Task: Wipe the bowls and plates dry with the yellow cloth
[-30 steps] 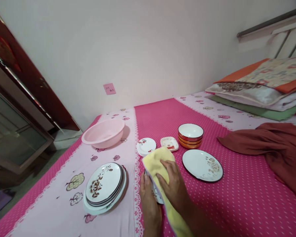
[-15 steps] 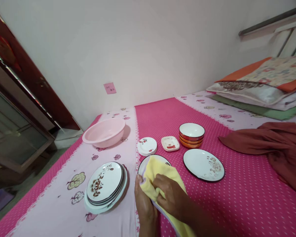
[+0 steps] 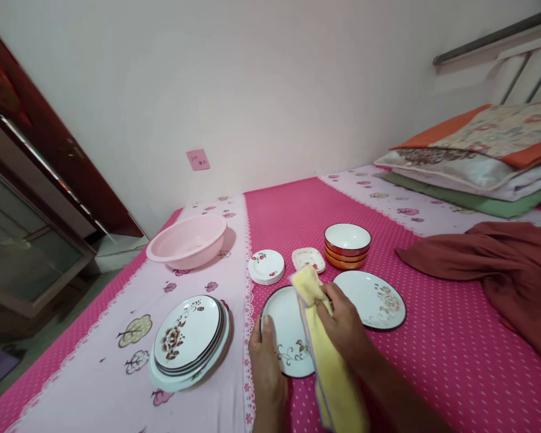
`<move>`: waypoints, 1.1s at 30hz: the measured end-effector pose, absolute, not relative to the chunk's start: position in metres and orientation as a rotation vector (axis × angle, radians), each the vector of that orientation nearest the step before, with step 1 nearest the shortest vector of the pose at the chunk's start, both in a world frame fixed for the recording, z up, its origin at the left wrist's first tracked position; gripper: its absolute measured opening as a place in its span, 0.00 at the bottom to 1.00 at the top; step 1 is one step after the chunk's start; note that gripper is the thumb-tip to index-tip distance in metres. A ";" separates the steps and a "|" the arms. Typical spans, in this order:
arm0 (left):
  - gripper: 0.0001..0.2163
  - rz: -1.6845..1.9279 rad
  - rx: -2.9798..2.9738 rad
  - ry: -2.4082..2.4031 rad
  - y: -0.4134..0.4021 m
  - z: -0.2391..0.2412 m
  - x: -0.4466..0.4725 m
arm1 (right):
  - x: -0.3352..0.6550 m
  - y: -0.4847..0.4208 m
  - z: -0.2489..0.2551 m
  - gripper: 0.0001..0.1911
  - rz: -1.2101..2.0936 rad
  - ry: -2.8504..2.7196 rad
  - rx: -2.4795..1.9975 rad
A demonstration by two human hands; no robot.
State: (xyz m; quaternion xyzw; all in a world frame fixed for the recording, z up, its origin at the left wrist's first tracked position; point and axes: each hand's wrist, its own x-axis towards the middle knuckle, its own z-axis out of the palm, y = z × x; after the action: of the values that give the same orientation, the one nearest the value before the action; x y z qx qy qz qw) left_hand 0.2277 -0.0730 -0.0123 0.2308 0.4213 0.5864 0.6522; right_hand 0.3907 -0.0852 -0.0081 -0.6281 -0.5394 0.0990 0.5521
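Observation:
My left hand (image 3: 267, 370) grips the left rim of a white dinner plate (image 3: 288, 325) with a dark edge and brown flowers, thumb on top. A yellow cloth (image 3: 331, 367) is bunched in my right hand (image 3: 342, 322), over the plate's right side, and its lower end hangs down toward me. The cloth and hand hide part of that side. Just beyond lies another flowered plate (image 3: 365, 297), partly behind my right hand. Small white plates (image 3: 266, 264) with red flowers are stacked past the held plate, beside a square dish (image 3: 307, 257).
Stacked bowls (image 3: 347, 237), orange outside, stand farther back. At left are a stack of flowered plates (image 3: 189, 331) and a pink basin (image 3: 189, 243). A reddish-brown cloth (image 3: 491, 258) and piled bedding (image 3: 478, 156) lie on the right of the pink dotted bedspread (image 3: 279, 207).
My right hand has moved up and right with the yellow cloth, uncovering much of the plate's face. My left hand still grips the plate's left edge.

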 end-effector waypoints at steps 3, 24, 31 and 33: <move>0.29 1.206 0.529 0.972 -0.076 -0.008 0.230 | 0.389 -0.092 0.010 0.08 0.365 -1.033 -1.370; 0.23 1.023 0.709 0.729 -0.083 -0.010 0.230 | 0.412 -0.100 0.028 0.17 0.624 -1.732 -1.548; 0.29 1.215 0.399 0.911 -0.076 -0.007 0.226 | 0.398 -0.086 0.007 0.23 0.722 -1.283 -1.466; 0.28 1.279 0.348 0.935 -0.074 -0.008 0.223 | 0.387 -0.081 0.000 0.24 0.710 -1.140 -1.457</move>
State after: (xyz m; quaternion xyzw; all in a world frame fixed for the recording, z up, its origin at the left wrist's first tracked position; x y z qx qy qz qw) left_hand 0.2232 -0.0735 -0.0082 0.1557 0.4179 0.5718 0.6886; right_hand 0.3871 -0.0812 0.0003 -0.6150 -0.4813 0.2997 0.5480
